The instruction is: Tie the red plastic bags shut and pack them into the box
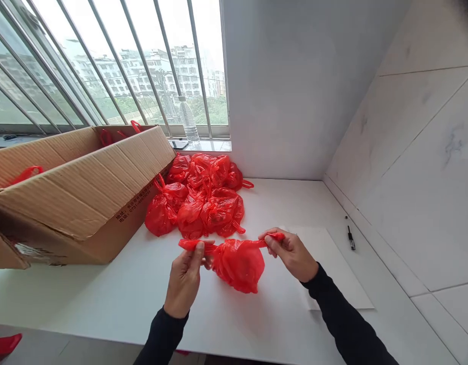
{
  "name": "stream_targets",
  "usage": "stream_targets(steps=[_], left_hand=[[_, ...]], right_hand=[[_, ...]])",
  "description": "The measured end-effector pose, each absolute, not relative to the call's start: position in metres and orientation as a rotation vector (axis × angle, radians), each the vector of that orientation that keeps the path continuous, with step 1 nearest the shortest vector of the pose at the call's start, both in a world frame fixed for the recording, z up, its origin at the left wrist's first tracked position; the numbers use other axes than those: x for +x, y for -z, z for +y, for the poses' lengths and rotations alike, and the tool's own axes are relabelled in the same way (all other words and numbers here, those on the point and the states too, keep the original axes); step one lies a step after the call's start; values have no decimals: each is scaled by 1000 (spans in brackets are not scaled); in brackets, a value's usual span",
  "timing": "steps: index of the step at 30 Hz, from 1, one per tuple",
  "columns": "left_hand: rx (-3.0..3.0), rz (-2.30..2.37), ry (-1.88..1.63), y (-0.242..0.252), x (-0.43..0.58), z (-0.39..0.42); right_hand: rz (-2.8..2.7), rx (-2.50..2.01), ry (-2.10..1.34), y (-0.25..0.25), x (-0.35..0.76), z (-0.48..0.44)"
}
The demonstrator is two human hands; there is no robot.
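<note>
A filled red plastic bag [239, 266] is stretched by its two handles between my hands, over the white table. My left hand [186, 276] pinches the left handle between thumb and fingers. At the other side my right hand [289, 252] grips the right handle, which is twisted narrow. What the bag contains is hidden by the red film. Just beyond it lies a heap of several red bags [203, 195], filled and bunched at their tops.
A long open cardboard box [89, 187] stands at left with red bag handles showing inside. White paper [332, 263] and a black pen [351, 238] lie at right. A clear bottle [188, 121] and a phone [179, 144] rest on the sill by the barred window.
</note>
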State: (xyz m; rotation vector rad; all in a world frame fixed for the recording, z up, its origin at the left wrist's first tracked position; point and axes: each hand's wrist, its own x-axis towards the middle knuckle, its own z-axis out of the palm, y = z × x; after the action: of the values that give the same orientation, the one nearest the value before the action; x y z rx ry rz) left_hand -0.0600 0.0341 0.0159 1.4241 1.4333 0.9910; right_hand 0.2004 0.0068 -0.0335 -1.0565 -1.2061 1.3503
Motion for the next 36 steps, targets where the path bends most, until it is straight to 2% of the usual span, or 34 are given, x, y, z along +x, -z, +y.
stream_targets(steps=[4,8,14,23,31,36], left_hand=[[1274,1441,-1255,-35,-60,44],[1013,1434,-1201,-37,-67,44],[1087,1575,-1285,-27,-90,25],[1511,1938,-817,38,-104,-10],[1525,1874,-858,13,-101,-10],[1793,1939,-604,40,-93,0]], right_hand=[[-1268,-1048,-1278,7,190,-4],[-1276,-1052,-1341,6,175,-13],[-1468,-1028,-1264,12,143,-32],[-1819,-1040,-999,59,65,-54],[-1913,-1074,-930,60,56,-60],[-2024,-988,-957,57,55,-64]])
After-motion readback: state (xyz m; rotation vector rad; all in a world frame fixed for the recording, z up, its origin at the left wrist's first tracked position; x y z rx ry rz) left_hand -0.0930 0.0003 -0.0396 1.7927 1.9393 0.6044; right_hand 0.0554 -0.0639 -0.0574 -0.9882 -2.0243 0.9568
